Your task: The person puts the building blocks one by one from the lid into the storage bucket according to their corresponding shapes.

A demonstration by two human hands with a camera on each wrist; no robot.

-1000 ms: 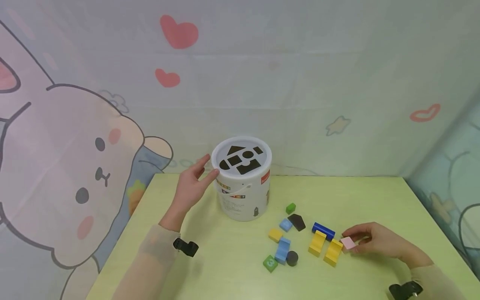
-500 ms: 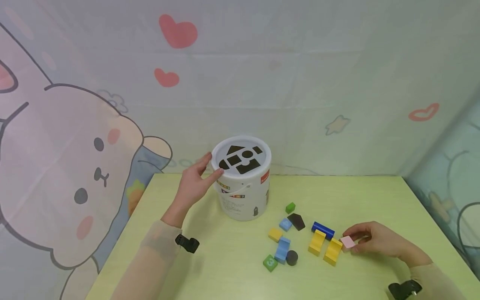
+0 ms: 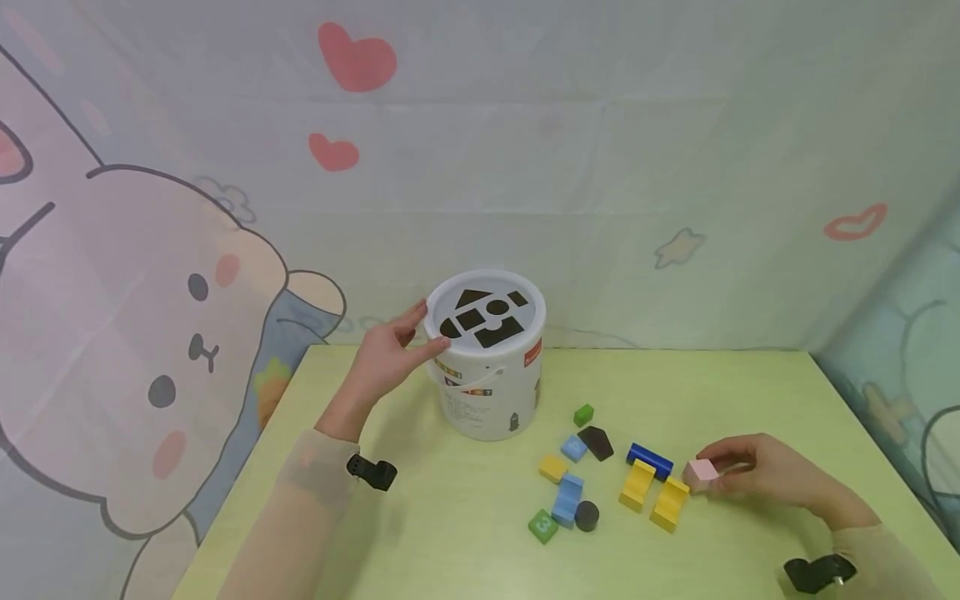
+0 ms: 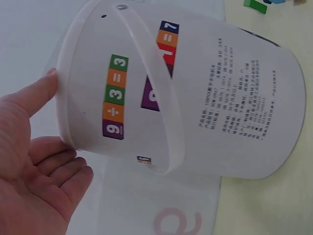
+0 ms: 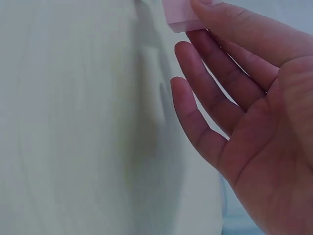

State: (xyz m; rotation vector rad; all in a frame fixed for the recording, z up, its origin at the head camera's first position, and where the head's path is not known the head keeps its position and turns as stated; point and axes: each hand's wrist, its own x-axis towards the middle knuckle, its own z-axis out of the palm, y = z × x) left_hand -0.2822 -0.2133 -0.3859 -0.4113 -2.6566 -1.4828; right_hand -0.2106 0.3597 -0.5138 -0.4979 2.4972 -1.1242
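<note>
My right hand [image 3: 767, 471] pinches a pink cube [image 3: 701, 475] between thumb and fingers. In the right wrist view the thumb lies on the pink cube [image 5: 183, 14], and the other fingers are loosely bent below. My left hand [image 3: 385, 357] rests against the rim of a white bucket [image 3: 487, 408], thumb and fingers spread along it. Dark shaped holes pierce the bucket's lid [image 3: 534, 321]. Printed number tiles and a white handle [image 4: 164, 112] show on its side in the left wrist view. Beside the cube lie a yellow arch-cut block [image 3: 670, 505] and a blue cylinder [image 3: 650, 461].
More blocks lie left of these on the green-yellow table [image 3: 450, 533]: a second yellow arch block [image 3: 637, 486], a dark pentagon block [image 3: 597, 442], a dark round block [image 3: 587, 516], a light blue block [image 3: 567, 500] and a green cube [image 3: 543, 526]. A printed cloth [image 3: 562, 167] hangs behind.
The right hand has lifted the pink cube slightly from its place beside the yellow block. The left thumb has shifted a little further onto the bucket's rim.
</note>
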